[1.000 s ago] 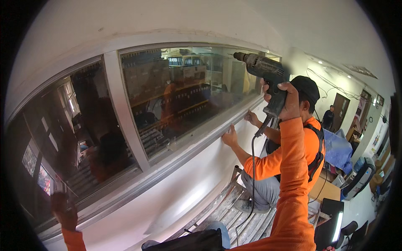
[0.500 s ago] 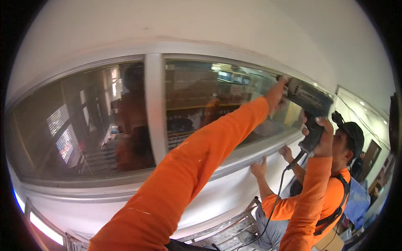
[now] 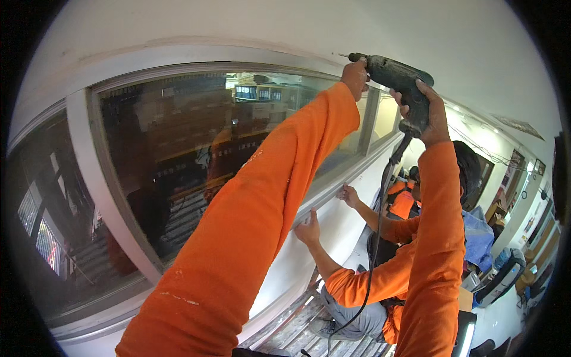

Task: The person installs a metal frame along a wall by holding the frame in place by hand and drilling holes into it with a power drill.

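A dark power drill [image 3: 392, 72] is raised near the top of the window frame, its thin bit pointing left by the wall just above. My right hand [image 3: 435, 113] is closed around its grip, with the cord hanging from the base. Under the drill's front end, by the chuck, my left hand [image 3: 355, 77] is closed on it, though its fingertips are partly hidden. Both my sleeves are orange. Below the drill is the large glass window [image 3: 196, 143] in its pale frame [image 3: 89, 160]; whether the bit touches the wall cannot be made out.
A co-worker in orange [image 3: 357, 285] crouches close below my arms, both hands at the window's lower ledge [image 3: 333, 191]. The black cord [image 3: 372, 262] hangs past that person to a slatted platform [image 3: 291, 327]. Farther right are a blue sheet [image 3: 477, 235] and another person in orange.
My view has swung right. The drill has moved up and left in the picture, from beside the glass to above the frame's upper edge, both hands still on it. The co-worker's hands stay at the ledge.
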The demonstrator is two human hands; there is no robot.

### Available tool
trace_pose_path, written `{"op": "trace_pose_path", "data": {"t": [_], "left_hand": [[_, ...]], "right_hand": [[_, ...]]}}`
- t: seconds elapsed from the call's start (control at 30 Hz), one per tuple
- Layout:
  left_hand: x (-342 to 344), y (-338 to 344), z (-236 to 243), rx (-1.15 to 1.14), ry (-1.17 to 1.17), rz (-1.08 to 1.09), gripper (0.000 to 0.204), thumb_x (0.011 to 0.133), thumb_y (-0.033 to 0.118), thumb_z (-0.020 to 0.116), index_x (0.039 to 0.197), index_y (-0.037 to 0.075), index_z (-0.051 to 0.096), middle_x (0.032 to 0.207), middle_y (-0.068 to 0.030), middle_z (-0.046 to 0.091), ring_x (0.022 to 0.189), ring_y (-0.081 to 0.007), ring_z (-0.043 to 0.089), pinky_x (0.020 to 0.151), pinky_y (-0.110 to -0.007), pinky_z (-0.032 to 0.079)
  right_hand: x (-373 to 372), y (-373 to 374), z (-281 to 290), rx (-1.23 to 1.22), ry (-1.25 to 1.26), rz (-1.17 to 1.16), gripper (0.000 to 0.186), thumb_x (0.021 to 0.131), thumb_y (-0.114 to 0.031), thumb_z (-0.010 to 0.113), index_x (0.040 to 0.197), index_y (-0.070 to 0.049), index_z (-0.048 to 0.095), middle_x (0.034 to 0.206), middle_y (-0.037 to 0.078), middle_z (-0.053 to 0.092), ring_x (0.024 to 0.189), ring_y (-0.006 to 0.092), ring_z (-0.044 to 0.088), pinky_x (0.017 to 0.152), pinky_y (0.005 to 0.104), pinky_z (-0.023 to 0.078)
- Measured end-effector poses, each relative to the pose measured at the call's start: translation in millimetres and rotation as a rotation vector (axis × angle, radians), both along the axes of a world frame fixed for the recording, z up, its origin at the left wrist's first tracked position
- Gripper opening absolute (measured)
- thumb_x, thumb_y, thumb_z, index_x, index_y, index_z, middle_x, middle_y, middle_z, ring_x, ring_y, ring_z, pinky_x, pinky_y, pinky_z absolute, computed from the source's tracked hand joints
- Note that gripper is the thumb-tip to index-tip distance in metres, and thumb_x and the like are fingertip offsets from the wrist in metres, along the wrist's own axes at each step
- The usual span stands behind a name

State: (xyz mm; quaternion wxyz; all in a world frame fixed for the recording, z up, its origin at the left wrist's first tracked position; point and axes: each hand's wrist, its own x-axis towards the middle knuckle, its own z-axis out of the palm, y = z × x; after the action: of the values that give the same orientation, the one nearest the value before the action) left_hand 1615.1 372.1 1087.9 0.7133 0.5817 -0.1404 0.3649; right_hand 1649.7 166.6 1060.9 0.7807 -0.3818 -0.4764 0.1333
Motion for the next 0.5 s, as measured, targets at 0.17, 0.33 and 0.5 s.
{"op": "trace_pose_path", "data": {"t": [0.17,0.33,0.5], "left_hand": [[44,28,13,-0.118,-0.031,0.092,0.027,0.095,0.033,0.052,0.081,0.010,0.052,0.060,-0.0022,0.046,0.045,-0.0160,0.044,0.038,-0.035,0.032],[52,34,2,-0.055,-0.046,0.145,0.026,0.094,0.030,0.054,0.083,0.006,0.052,0.062,-0.0024,0.047,0.047,-0.0143,0.045,0.039,-0.033,0.033],[51,39,-3,-0.005,-0.158,0.142,0.023,0.092,0.024,0.057,0.087,0.003,0.051,0.065,-0.0028,0.048,0.051,-0.0147,0.048,0.046,-0.032,0.038]], "right_hand": [[23,28,12,0.040,0.011,0.125,0.045,0.094,-0.023,0.055,0.125,0.008,0.043,0.108,0.033,0.059,0.076,0.0222,0.066,0.051,0.0247,0.057],[37,38,3,0.018,0.043,0.109,0.044,0.094,-0.023,0.054,0.125,0.007,0.042,0.106,0.031,0.060,0.072,0.0226,0.066,0.049,0.0251,0.058],[42,41,-9,0.045,0.017,0.151,0.044,0.095,-0.023,0.053,0.126,0.006,0.043,0.106,0.031,0.061,0.072,0.0226,0.066,0.049,0.0250,0.056]]}}
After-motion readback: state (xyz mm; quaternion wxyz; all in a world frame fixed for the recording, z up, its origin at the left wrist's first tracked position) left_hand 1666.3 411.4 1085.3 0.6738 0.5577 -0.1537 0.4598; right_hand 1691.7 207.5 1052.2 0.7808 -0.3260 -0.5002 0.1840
